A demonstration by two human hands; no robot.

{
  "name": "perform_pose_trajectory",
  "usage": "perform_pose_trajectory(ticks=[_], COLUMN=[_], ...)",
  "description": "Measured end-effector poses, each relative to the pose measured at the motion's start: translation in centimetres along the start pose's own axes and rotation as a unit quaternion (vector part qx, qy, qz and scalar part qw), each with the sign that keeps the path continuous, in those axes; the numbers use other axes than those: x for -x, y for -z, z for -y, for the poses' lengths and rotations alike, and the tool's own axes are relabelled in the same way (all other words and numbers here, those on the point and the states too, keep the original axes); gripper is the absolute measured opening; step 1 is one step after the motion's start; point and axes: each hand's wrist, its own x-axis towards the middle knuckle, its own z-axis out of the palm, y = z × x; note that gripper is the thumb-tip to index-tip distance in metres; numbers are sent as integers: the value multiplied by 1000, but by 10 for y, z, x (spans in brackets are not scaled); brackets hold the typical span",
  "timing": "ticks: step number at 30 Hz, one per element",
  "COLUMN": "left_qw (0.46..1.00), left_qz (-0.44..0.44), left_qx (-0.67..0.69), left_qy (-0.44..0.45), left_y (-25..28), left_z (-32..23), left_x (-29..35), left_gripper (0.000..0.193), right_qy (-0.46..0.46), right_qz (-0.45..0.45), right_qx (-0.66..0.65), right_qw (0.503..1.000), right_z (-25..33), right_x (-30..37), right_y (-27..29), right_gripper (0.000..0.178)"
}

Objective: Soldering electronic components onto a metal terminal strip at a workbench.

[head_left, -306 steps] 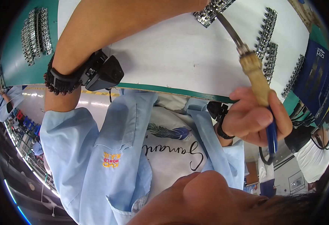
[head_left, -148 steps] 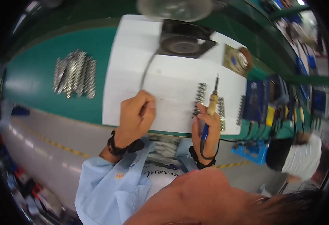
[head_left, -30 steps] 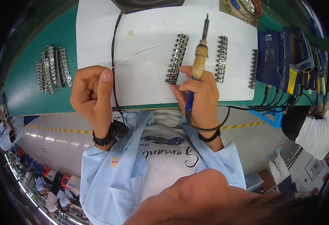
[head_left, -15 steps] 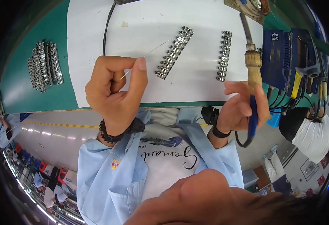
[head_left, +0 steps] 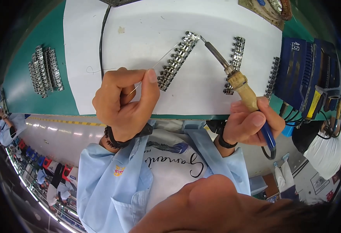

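My left hand point(head_left: 126, 103) pinches a thin solder wire point(head_left: 163, 56) between thumb and forefinger. The wire's far end reaches the upper part of a slanted strip of shiny metal parts point(head_left: 177, 61) on the white sheet. In my right hand point(head_left: 252, 123) is a soldering iron point(head_left: 238, 81), held by its tan and blue handle. Its tip lies close to the top end of that strip; whether they touch I cannot tell. A second metal strip point(head_left: 237, 54) lies to the right, partly hidden behind the iron.
White paper point(head_left: 139, 23) covers much of the green bench point(head_left: 19, 77). Several stacked metal strips point(head_left: 45, 72) lie at the left. Another strip point(head_left: 272, 77) lies beside a blue soldering station point(head_left: 294, 70) on the right. A black cable point(head_left: 103, 42) crosses the paper; a tip-cleaning tray point(head_left: 269, 9) sits at the far right.
The soldering iron has swung from nearly upright to a leftward slant, bringing its tip beside the middle strip's top end. My left hand, with the wire, has shifted slightly.
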Motion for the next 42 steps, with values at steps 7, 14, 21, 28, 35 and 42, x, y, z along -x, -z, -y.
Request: perform_pose_trajectory(ticks=[7,14,21,28,35,42], left_qw=[1000,1000,1000,1000,1000,999], left_qz=[9,10,20,25,26,27], left_qx=[-6,6,7,-4,-14,-26], left_qy=[-24,-14,-20,-13,-4,-2], left_y=[-14,-8,-5,-5,-6,-6], left_z=[15,27,34,32,33,31], left_x=[-8,-8,-9,-11,-8,-9], left_gripper=[19,18,18,17,16,16], right_qy=[-21,9,5,-15,-15,13], right_qz=[91,92,104,148,135,112], right_qx=[-59,32,5,-57,-5,12], right_qw=[994,995,995,987,991,994], right_z=[-17,-20,-24,-22,-23,-25], right_x=[0,5,9,6,8,8], right_y=[1,-19,-23,-17,-21,-26], right_gripper=[34,37,38,34,39,39])
